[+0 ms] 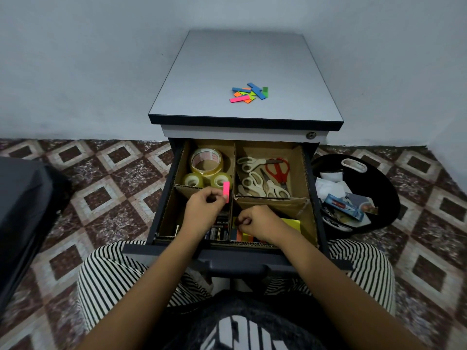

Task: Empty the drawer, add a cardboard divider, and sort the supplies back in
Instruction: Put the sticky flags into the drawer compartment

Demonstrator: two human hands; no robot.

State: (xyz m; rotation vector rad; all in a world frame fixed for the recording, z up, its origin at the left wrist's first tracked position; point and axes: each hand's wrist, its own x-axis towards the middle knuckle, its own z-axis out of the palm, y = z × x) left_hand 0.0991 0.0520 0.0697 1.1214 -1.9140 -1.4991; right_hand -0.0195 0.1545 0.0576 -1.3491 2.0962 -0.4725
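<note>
Indoor light moderate, diffuse, from above; cool bluish cast on the pale wall (75, 59) and the grey laminate cabinet top (227, 59). Faint sheen on the clear tape rolls (206, 161). Near compartments of the cardboard-divided drawer (303, 173) dim. In the left hand (202, 208), the neon pink sticky tab (226, 191) sharp, saturated. Wide-angle bowing of the patterned brown-and-cream floor tiles (101, 198) at edges. At bottom, the dark printed shirt (240, 329) soft.
</note>
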